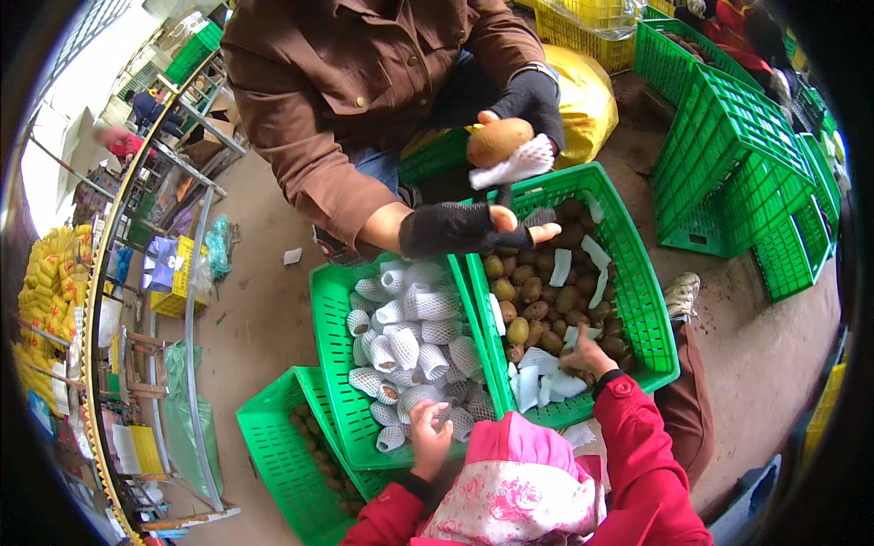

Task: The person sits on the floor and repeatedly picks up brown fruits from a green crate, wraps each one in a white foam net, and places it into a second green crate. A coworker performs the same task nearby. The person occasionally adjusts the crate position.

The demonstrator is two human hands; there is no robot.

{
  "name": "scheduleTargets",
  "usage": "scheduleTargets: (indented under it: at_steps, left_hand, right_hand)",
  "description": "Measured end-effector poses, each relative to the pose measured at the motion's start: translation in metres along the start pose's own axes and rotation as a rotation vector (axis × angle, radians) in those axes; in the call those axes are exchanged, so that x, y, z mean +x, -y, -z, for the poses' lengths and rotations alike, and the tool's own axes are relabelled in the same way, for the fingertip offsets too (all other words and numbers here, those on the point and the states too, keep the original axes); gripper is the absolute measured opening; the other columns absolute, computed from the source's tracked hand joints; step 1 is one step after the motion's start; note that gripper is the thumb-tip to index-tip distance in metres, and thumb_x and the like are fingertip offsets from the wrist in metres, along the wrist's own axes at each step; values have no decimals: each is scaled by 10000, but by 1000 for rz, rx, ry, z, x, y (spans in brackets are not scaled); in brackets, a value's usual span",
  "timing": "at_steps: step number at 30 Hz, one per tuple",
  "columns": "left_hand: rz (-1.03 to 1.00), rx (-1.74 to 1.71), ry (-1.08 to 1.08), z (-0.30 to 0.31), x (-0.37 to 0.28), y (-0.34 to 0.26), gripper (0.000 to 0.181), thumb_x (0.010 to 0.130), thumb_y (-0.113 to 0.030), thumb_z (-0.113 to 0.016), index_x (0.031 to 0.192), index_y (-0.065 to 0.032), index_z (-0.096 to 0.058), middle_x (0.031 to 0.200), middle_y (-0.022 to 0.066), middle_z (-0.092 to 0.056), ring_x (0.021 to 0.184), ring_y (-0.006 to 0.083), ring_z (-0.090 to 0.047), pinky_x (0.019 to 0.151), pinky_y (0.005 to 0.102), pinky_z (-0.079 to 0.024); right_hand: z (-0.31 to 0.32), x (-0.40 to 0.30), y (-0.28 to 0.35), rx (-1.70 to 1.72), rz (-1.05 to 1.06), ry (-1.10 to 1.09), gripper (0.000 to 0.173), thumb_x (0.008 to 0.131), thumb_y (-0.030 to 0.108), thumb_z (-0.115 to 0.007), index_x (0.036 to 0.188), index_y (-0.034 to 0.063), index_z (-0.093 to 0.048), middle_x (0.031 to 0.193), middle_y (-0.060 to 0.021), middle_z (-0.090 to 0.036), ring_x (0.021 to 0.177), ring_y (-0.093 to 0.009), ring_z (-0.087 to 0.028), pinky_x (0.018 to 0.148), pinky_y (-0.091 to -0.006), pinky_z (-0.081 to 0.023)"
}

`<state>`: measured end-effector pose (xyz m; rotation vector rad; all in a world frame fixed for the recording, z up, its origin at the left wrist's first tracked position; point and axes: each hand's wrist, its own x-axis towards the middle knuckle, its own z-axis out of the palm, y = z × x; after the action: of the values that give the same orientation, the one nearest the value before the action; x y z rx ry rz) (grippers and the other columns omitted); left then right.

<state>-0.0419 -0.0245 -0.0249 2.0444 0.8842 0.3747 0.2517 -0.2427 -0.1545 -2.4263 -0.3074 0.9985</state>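
My left hand (532,109), in a black fingerless glove, holds a brown kiwifruit (500,142) together with a white foam net sleeve (515,164). My right hand (478,228), gloved alike, is spread below it in the picture, with nothing visible in it. Beneath my hands is a green plastic crate (659,307) of loose kiwifruit (536,310), with scraps of white foam (560,267) among them. Beside it, a second green crate (334,362) is filled with foam-sleeved kiwifruit (437,307).
Opposite me a co-worker in red sleeves has one hand (590,351) in the loose fruit and the other (430,437) over the sleeved fruit. Another green crate (273,437) stands at lower left, several green crates (737,164) at right. A yellow bag (580,102) lies near my left arm.
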Motion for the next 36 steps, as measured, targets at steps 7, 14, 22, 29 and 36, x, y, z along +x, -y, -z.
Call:
scheduleTargets:
  at_steps: [7, 14, 22, 29, 36]
  left_hand:
    - [-78, -17, 9, 8, 0, -14, 336, 703, 22, -629, 1025, -74, -622, 1127, 93, -510, 894, 182, -578, 751, 281, -490]
    - [-257, -228, 333, -10, 54, -112, 421, 762, -1, -636, 1165, -87, -552, 1178, 109, -493, 940, 201, -572, 797, 305, -489]
    - [-516, -156, 667, -81, 90, -168, 318, 832, -124, -661, 1143, -106, -598, 1070, 111, -571, 1016, 224, -578, 844, 317, -483]
    - [-312, -538, 817, -72, 67, -166, 337, 830, -42, -644, 1157, -66, -563, 1078, 75, -613, 970, 192, -600, 844, 314, -482]
    - [-251, -384, 514, -84, 69, -145, 348, 780, 74, -568, 1102, -59, -551, 911, 71, -632, 831, 161, -613, 731, 291, -505]
  right_hand:
    - [2, -26, 20, 11, 9, -247, 622, 611, 253, -706, 1089, 21, -381, 935, -284, -614, 901, -428, -604, 781, -470, -498]
    - [47, -104, 74, 418, 177, -408, 642, 624, 252, -730, 1136, 20, -419, 895, -185, -606, 824, -303, -620, 739, -379, -497]
    - [79, -185, 106, 477, 558, -409, 678, 628, 158, -750, 1188, 36, -388, 897, -136, -564, 739, -199, -605, 671, -319, -507]
    - [91, -202, 96, 821, 624, -74, 667, 642, 158, -748, 1208, 36, -417, 1022, -68, -533, 926, -140, -544, 812, -285, -460]
    - [87, -213, 95, 1231, 558, 43, 740, 665, 228, -727, 1303, 62, -392, 1077, -77, -513, 959, -179, -558, 813, -310, -489]
